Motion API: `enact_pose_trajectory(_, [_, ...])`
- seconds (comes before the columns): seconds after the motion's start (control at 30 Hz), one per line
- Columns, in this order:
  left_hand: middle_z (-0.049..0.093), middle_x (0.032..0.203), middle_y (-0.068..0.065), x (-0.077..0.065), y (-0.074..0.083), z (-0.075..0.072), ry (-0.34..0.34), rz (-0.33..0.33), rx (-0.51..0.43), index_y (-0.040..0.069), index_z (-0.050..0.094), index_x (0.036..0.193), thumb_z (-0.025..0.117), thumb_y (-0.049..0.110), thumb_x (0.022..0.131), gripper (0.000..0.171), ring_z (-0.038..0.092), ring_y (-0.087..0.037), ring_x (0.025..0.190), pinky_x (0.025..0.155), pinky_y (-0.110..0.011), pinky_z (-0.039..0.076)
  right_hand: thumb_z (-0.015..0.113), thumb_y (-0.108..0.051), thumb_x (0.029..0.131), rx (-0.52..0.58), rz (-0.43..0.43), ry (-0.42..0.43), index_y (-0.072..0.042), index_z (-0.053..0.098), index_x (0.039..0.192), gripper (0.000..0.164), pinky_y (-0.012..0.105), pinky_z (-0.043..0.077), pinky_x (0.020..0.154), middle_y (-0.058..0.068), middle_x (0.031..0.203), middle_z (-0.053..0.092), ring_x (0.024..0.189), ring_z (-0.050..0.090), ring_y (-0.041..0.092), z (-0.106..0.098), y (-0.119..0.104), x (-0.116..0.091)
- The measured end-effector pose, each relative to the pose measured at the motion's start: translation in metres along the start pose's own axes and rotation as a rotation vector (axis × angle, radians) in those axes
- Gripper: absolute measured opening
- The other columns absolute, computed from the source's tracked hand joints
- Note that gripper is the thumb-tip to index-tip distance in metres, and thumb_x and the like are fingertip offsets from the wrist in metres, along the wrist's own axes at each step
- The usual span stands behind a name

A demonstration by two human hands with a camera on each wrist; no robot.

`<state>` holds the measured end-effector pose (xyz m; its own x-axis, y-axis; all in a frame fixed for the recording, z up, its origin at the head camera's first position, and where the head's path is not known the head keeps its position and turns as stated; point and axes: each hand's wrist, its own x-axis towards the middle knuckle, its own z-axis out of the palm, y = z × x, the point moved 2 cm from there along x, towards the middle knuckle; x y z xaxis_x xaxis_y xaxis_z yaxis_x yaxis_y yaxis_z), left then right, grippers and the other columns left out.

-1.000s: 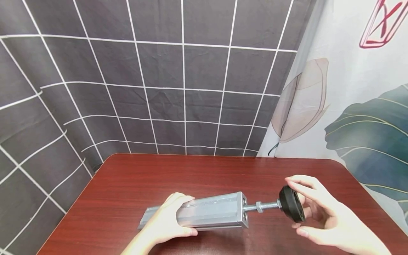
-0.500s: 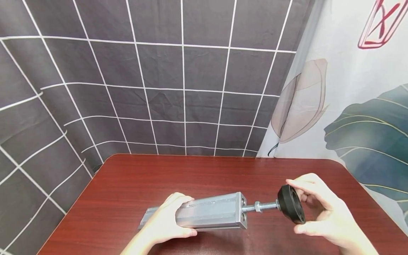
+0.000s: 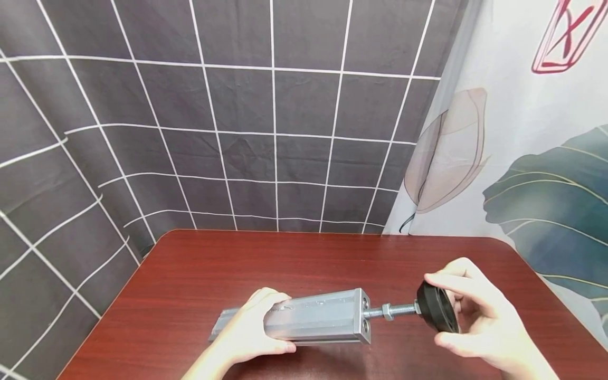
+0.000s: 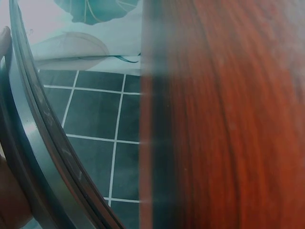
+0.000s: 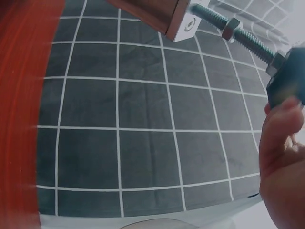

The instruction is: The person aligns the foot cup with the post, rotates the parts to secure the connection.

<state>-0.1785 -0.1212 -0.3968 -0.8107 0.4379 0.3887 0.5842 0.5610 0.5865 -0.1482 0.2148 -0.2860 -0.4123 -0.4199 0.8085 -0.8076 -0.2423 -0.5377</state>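
The left-to-right bar (image 3: 323, 319) is being gripped by left fingers (image 3: 273, 301); its right-end foot (image 3: 434, 307) is being pinched by right fingers (image 3: 456, 283).

The left hand (image 3: 247, 335) covers part of the bar (image 3: 315, 317), whose contact with the table (image 3: 285, 258) is hard to judge. Some fingers of the right hand (image 3: 486, 316) are partly hidden behind the foot (image 3: 436, 307). The left wrist view blurs the table and crops the bar; the right wrist view cuts the foot at its right edge, the bar at the top.
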Motion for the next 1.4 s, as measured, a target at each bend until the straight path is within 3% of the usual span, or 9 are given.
enact_pose_trajectory(0.2, [0.051, 0.108, 0.020, 0.000, 0.002, 0.003, 0.000, 0.001, 0.013, 0.028, 0.058, 0.115, 0.084, 0.048, 0.059, 0.065, 0.048, -0.004, 0.100, 0.082, -0.028, 0.044, 0.083, 0.005, 0.054, -0.327, 0.054, 0.050, 0.005, 0.060, 0.114, 0.064, 0.012, 0.028, 0.041, 0.003, 0.091, 0.047, 0.065, 0.041, 0.006, -0.008, 0.000, -0.009])
enact_pose_trajectory(0.3, [0.051, 0.107, 0.020, 0.000, 0.003, 0.005, 0.004, -0.004, 0.011, 0.028, 0.058, 0.115, 0.084, 0.047, 0.059, 0.065, 0.048, -0.004, 0.100, 0.082, -0.028, 0.044, 0.080, 0.008, 0.052, -0.302, 0.126, 0.045, 0.006, 0.057, 0.117, 0.068, 0.015, 0.029, 0.041, 0.005, 0.103, 0.050, 0.065, 0.044, 0.006, -0.012, 0.002, -0.016])
enact_pose_trajectory(0.47, [0.051, 0.107, 0.020, 0.000, 0.003, 0.006, 0.018, 0.003, 0.019, 0.027, 0.059, 0.115, 0.083, 0.050, 0.060, 0.065, 0.048, -0.004, 0.099, 0.082, -0.027, 0.044, 0.080, -0.007, 0.070, -0.175, 0.229, -0.049, 0.008, 0.043, 0.132, 0.073, 0.022, 0.036, 0.046, 0.009, 0.124, 0.042, 0.072, 0.052, 0.010, -0.020, -0.001, -0.023])
enact_pose_trajectory(0.57, [0.050, 0.107, 0.020, 0.001, 0.002, 0.007, 0.014, 0.014, 0.016, 0.026, 0.059, 0.116, 0.083, 0.051, 0.060, 0.066, 0.048, -0.004, 0.099, 0.082, -0.027, 0.044, 0.077, -0.004, 0.072, -0.139, 0.270, -0.136, 0.013, 0.033, 0.136, 0.079, 0.021, 0.044, 0.058, 0.013, 0.131, 0.036, 0.079, 0.055, 0.013, -0.025, -0.006, -0.028])
enact_pose_trajectory(0.7, [0.050, 0.107, 0.020, 0.001, 0.000, 0.008, 0.018, 0.034, 0.014, 0.026, 0.058, 0.116, 0.083, 0.050, 0.059, 0.066, 0.048, -0.004, 0.100, 0.083, -0.027, 0.044, 0.073, 0.015, 0.065, -0.193, 0.317, -0.222, 0.017, 0.030, 0.135, 0.082, 0.020, 0.047, 0.072, 0.015, 0.132, 0.032, 0.089, 0.056, 0.014, -0.029, -0.013, -0.031])
enact_pose_trajectory(0.83, [0.050, 0.107, 0.020, 0.001, -0.001, 0.008, 0.027, 0.039, 0.017, 0.027, 0.058, 0.115, 0.084, 0.049, 0.058, 0.067, 0.048, -0.003, 0.099, 0.083, -0.027, 0.044, 0.074, 0.018, 0.062, -0.312, 0.395, -0.229, 0.010, 0.035, 0.137, 0.084, 0.021, 0.049, 0.062, 0.005, 0.130, 0.034, 0.082, 0.058, 0.010, -0.030, -0.014, -0.033])
enact_pose_trajectory(0.93, [0.050, 0.108, 0.020, 0.001, -0.002, 0.008, 0.032, 0.034, 0.010, 0.026, 0.059, 0.116, 0.084, 0.050, 0.058, 0.067, 0.048, -0.003, 0.100, 0.082, -0.027, 0.044, 0.080, 0.014, 0.056, -0.333, 0.373, -0.137, 0.007, 0.041, 0.134, 0.087, 0.020, 0.044, 0.053, 0.001, 0.118, 0.043, 0.074, 0.054, 0.008, -0.030, -0.008, -0.032])
enact_pose_trajectory(1.13, [0.051, 0.109, 0.019, 0.001, -0.001, 0.008, 0.050, 0.028, 0.002, 0.024, 0.059, 0.116, 0.084, 0.047, 0.059, 0.067, 0.048, -0.004, 0.099, 0.081, -0.026, 0.044, 0.077, 0.016, 0.051, -0.161, 0.203, 0.063, 0.014, 0.048, 0.119, 0.074, 0.025, 0.038, 0.050, 0.006, 0.095, 0.053, 0.072, 0.050, 0.012, -0.021, 0.009, -0.025])
enact_pose_trajectory(1.4, [0.052, 0.108, 0.017, 0.003, -0.001, 0.008, 0.053, 0.007, -0.009, 0.024, 0.060, 0.115, 0.084, 0.047, 0.060, 0.064, 0.049, -0.006, 0.097, 0.081, -0.028, 0.044, 0.068, 0.009, 0.076, -0.059, 0.100, -0.005, 0.012, 0.045, 0.127, 0.057, 0.025, 0.038, 0.047, 0.012, 0.127, 0.046, 0.081, 0.055, 0.013, -0.014, 0.005, -0.016])
